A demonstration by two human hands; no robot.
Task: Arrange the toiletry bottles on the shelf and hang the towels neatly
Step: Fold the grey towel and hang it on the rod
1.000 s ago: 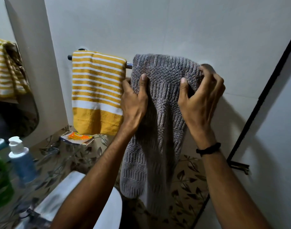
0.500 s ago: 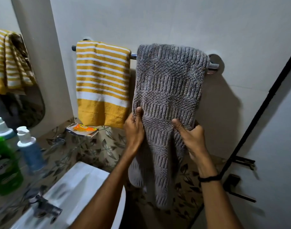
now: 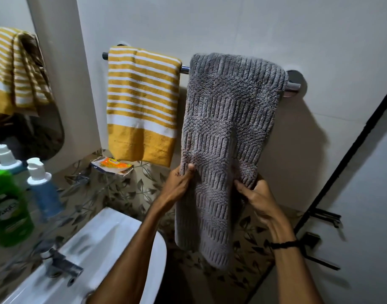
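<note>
A grey ribbed towel [image 3: 229, 119] hangs folded over the right half of a chrome towel rail [image 3: 184, 69] on the white wall, its front layer reaching down past both hands. The left hand [image 3: 181, 183] pinches the towel's left edge about halfway down, thumb on the front face and fingers curled out of sight behind the cloth. The right hand [image 3: 256, 198] grips the right edge at much the same height, thumb pressed on the front and fingers tucked behind; a black wristband [image 3: 284, 244] sits on that wrist. Between the two hands a vertical crease runs down the cloth.

A yellow towel with white stripes [image 3: 142, 106] hangs on the left half of the same rail, just beside the grey one and not touching it. Below it an orange packet [image 3: 113, 164] lies on a small ledge against the leaf-patterned tiles.

At the left edge a blue bottle with a white cap [image 3: 43, 189] stands upright next to a green bottle [image 3: 10, 207]; both are blurred, and what they stand on is hard to make out. A white basin [image 3: 113, 233] with a metal tap [image 3: 61, 264] sits below them. A mirror [image 3: 23, 84] at upper left reflects the striped towel
</note>
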